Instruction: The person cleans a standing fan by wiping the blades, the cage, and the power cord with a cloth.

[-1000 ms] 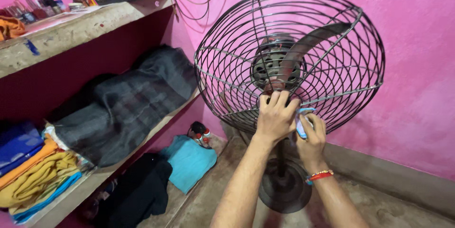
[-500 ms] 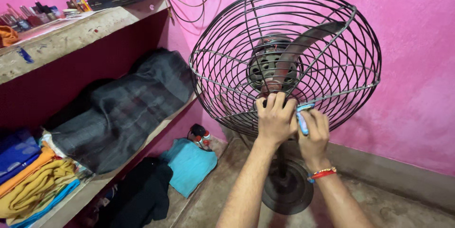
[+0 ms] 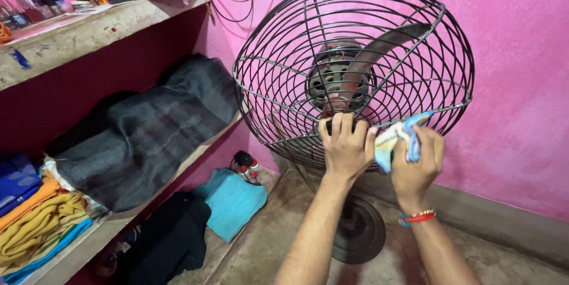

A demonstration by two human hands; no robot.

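One dark plaid blanket [image 3: 148, 131] lies on the concrete shelf [image 3: 89, 30], with one turquoise cloth [image 3: 232, 201] on the floor. At the single round wire fan [image 3: 355, 71], the left hand [image 3: 345, 146] curls its fingers around the lower bars. Just beside it, the right hand [image 3: 418, 163] is clenched around one crumpled rag [image 3: 397, 140] against the wires.

Fan's stand pole hidden behind the left hand [image 3: 345, 146], round fan base [image 3: 359, 231] partly covered by the forearm, both arms cut off at the bottom edge, small shelf-top items [image 3: 35, 6] too small to identify
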